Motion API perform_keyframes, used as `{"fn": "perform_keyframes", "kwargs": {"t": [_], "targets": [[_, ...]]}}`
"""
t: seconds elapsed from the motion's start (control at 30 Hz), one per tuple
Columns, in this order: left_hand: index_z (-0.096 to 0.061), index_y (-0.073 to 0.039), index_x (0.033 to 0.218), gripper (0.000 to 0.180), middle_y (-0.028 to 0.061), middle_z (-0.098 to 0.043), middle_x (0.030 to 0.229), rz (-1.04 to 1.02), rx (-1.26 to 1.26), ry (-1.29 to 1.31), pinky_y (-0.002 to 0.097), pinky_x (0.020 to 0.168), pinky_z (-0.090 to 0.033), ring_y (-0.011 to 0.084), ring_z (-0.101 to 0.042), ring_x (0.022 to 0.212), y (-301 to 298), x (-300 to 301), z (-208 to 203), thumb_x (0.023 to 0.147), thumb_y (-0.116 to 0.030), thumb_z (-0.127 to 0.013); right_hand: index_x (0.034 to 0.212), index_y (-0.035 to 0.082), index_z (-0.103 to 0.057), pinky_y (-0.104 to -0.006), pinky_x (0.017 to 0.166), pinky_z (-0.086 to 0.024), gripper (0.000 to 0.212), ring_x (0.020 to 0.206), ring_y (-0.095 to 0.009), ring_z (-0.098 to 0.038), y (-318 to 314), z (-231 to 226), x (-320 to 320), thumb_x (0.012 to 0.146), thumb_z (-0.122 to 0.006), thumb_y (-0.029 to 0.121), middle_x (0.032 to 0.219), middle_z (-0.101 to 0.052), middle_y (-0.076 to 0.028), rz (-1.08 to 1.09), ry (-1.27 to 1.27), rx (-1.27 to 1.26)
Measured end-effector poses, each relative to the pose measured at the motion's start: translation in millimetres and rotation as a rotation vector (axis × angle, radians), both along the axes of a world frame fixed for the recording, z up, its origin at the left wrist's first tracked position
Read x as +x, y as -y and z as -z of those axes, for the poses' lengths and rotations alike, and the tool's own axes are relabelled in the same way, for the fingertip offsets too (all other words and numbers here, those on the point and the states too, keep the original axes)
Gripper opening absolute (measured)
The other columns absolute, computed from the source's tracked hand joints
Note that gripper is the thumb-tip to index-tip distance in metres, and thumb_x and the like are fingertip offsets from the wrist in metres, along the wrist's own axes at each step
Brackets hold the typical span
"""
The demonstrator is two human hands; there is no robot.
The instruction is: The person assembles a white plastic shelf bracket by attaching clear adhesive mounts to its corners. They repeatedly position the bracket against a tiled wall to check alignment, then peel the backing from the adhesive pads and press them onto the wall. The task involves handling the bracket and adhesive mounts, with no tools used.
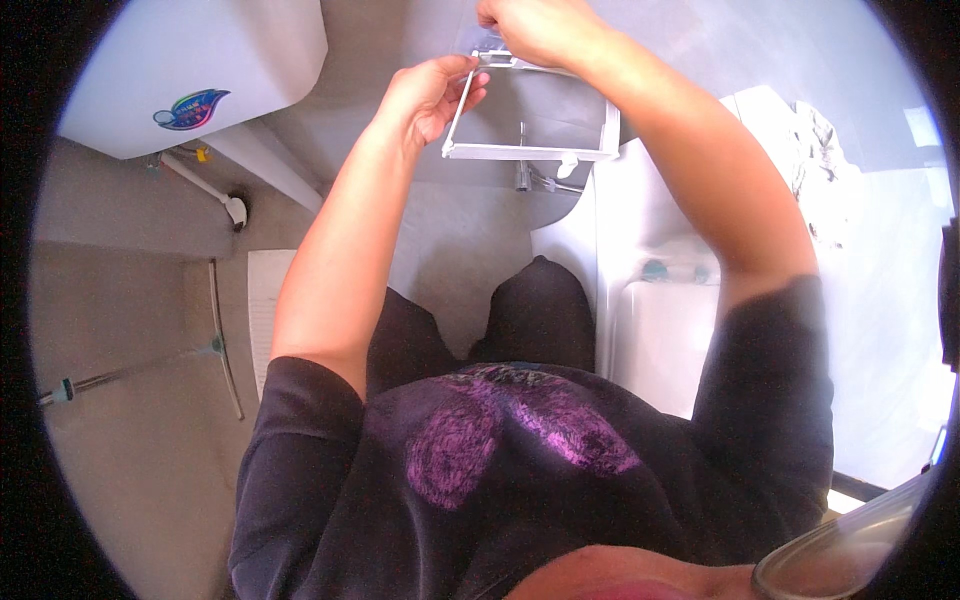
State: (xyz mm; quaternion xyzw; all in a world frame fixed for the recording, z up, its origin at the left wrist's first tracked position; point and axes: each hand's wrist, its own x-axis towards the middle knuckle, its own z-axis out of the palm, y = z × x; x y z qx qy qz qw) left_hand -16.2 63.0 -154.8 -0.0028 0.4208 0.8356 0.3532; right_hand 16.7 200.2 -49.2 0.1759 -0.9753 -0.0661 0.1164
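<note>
Ahead of me, near the top of the head view, a white rectangular frame [530, 153], like a wall rack, stands out from the grey wall. My left hand [430, 98] grips its left side close to the far corner, thumb and fingertips closed on the bar. Just beyond that corner is a small clear and metal bracket piece [493, 46]. Over this piece is my right hand [540, 30], its fingers curled and pressed together. What the right fingertips hold, if anything, is hidden. A small white knob [568, 165] hangs under the frame's near bar.
Below the frame, a metal tap [523, 172] shows on the wall. A white basin-like fixture [665, 340] stands to the right, near a crumpled white sheet [820, 165]. At upper left hangs a white tank [200, 60] with a pipe [195, 178]. A metal rail [130, 372] runs along the left.
</note>
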Motion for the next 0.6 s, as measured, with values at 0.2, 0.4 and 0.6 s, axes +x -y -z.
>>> {"fn": "perform_keyframes", "kwargs": {"t": [0.2,0.4,0.6], "targets": [[-0.056,0.007,0.094,0.018,0.0125,-0.060,0.086,0.043,-0.016,-0.036,0.0302,0.077,-0.053,0.0190,-0.061,0.080,2.7,3.6,0.6,0.085,-0.008,-0.057,0.075,0.005,-0.067,-0.0440,0.066,-0.050,0.012,0.077,-0.035,-0.062,-3.7,12.3,0.5,0.067,-0.058,0.008,0.077,-0.063,-0.020,0.132,0.170,0.110],[-0.057,0.007,0.094,0.019,0.0130,-0.061,0.087,0.066,-0.041,-0.070,0.0307,0.078,-0.052,0.0192,-0.061,0.081,5.2,5.0,-1.3,0.085,-0.009,-0.057,0.072,0.004,-0.066,-0.0442,0.065,-0.049,0.013,0.073,-0.037,-0.061,-11.4,20.5,-5.7,0.067,-0.057,0.011,0.074,-0.063,-0.020,0.043,0.278,0.156],[-0.057,0.007,0.095,0.019,0.0128,-0.061,0.086,0.064,-0.028,-0.059,0.0307,0.078,-0.052,0.0190,-0.061,0.080,5.4,0.9,0.4,0.084,-0.009,-0.058,0.074,0.003,-0.066,-0.0438,0.064,-0.049,0.014,0.074,-0.037,-0.061,-13.1,16.7,-6.5,0.068,-0.056,0.011,0.076,-0.063,-0.020,0.007,0.297,0.071]]}}
